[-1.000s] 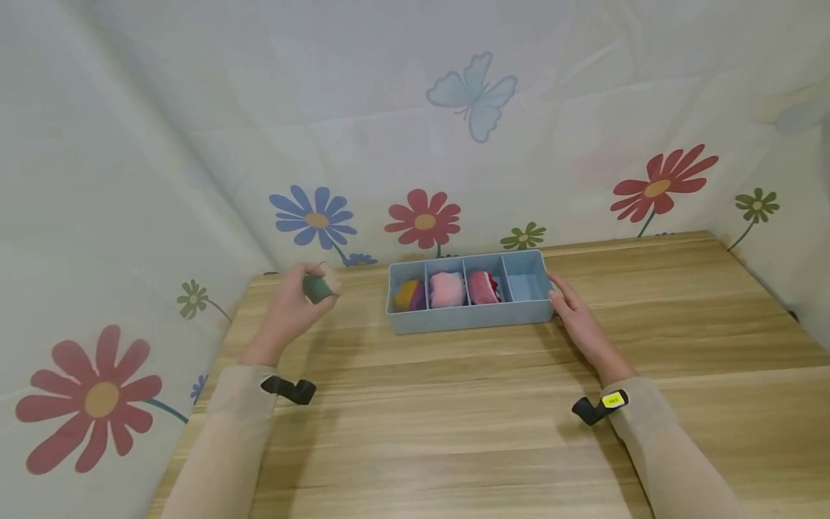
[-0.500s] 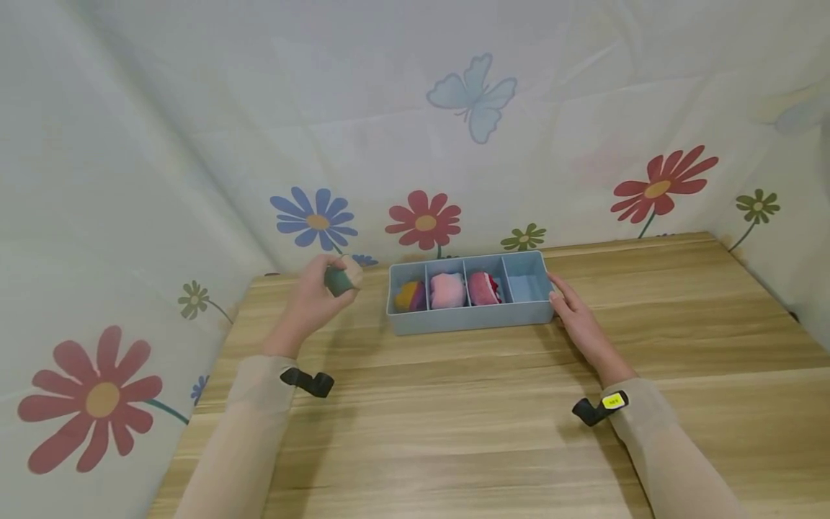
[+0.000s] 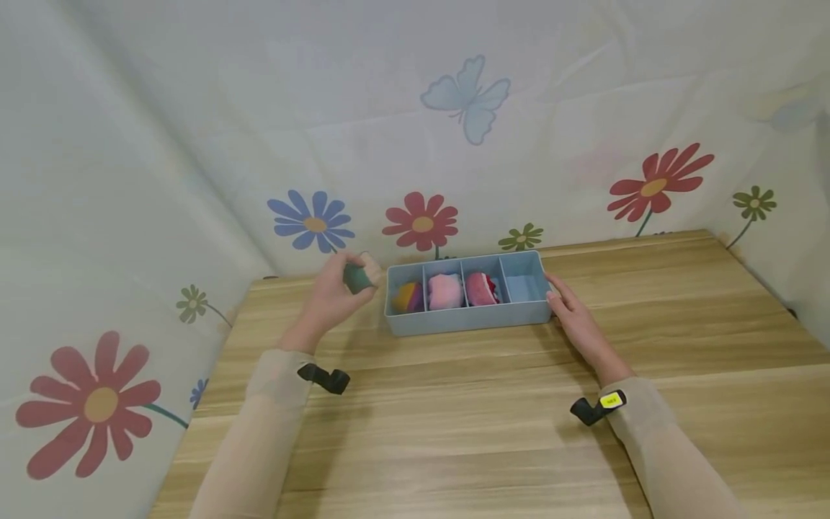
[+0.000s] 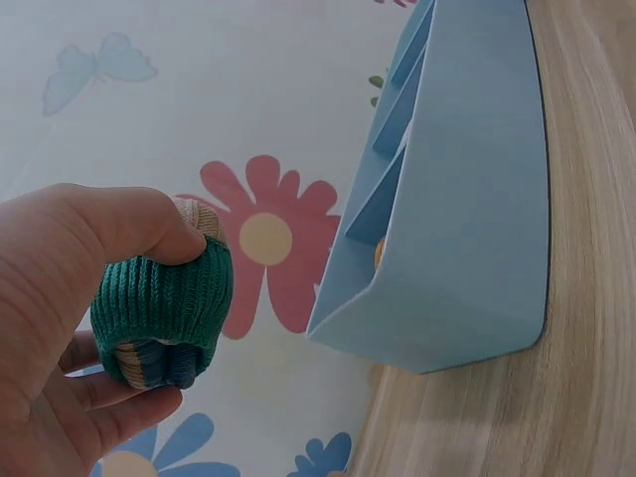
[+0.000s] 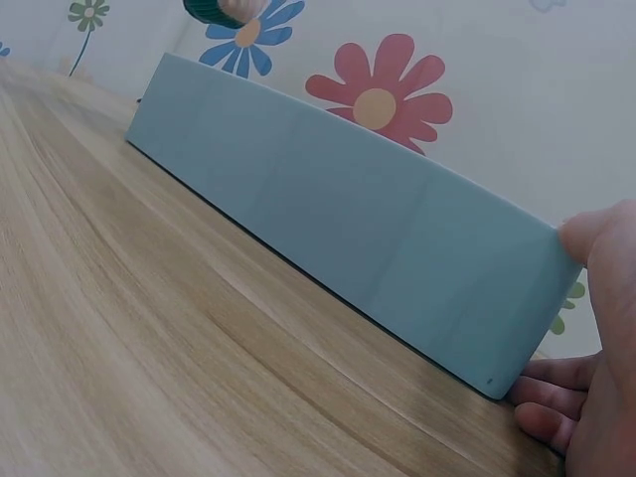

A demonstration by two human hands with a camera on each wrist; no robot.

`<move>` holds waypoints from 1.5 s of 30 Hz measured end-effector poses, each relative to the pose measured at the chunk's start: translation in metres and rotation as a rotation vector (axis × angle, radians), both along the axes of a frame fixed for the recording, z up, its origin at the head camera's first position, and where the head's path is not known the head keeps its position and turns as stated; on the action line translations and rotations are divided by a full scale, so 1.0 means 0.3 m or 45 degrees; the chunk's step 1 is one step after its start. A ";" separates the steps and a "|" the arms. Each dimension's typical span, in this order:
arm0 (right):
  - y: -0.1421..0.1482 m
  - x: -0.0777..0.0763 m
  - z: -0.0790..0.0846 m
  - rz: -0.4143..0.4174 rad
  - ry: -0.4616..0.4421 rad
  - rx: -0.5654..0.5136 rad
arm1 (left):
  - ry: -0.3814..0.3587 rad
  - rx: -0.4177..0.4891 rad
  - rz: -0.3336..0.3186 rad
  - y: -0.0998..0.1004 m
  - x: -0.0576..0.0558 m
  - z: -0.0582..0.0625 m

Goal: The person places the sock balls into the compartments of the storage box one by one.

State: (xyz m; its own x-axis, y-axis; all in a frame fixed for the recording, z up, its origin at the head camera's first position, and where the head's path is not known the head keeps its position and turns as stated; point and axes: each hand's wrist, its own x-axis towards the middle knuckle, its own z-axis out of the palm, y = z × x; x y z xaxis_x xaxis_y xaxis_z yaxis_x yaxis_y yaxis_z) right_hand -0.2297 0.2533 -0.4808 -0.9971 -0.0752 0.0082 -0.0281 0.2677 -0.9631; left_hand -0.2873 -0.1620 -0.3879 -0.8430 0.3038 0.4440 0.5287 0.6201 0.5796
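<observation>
My left hand (image 3: 327,299) holds a rolled-up pair of ribbed socks (image 4: 169,298), green and beige, between thumb and fingers. It is in the air just left of a light blue divided box (image 3: 473,317). Three of the box's compartments hold one sock roll each: a yellow and purple roll (image 3: 407,297) at the left, a fluffy pink roll (image 3: 445,290), then a pink-red roll (image 3: 482,288) with white trim. The rightmost compartment is bare. At the box's right end, my right hand (image 3: 581,328) holds the corner, with the thumb at the upper rim and the fingers against the end wall and lower edge.
The box stands near the back of a wood-grain table (image 3: 441,432). Right behind the table hangs a white cloth (image 3: 363,115) printed with flowers and a butterfly. The cloth also runs along the left side.
My left hand has moved right with the green and beige socks, closer to the box's left end. My right hand and the box have stayed in place.
</observation>
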 end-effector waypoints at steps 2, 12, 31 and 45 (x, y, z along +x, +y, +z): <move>-0.002 0.000 -0.001 0.000 0.001 0.001 | -0.002 -0.005 -0.005 0.010 -0.003 0.000; 0.000 -0.006 -0.009 -0.009 0.001 -0.011 | -0.037 -0.018 -0.040 0.080 -0.012 0.016; 0.002 0.006 0.008 -0.011 -0.020 0.007 | -0.126 -0.035 -0.119 0.207 -0.015 0.024; -0.038 0.055 0.095 0.001 -0.021 -0.007 | -0.052 -0.013 -0.211 0.292 -0.014 0.013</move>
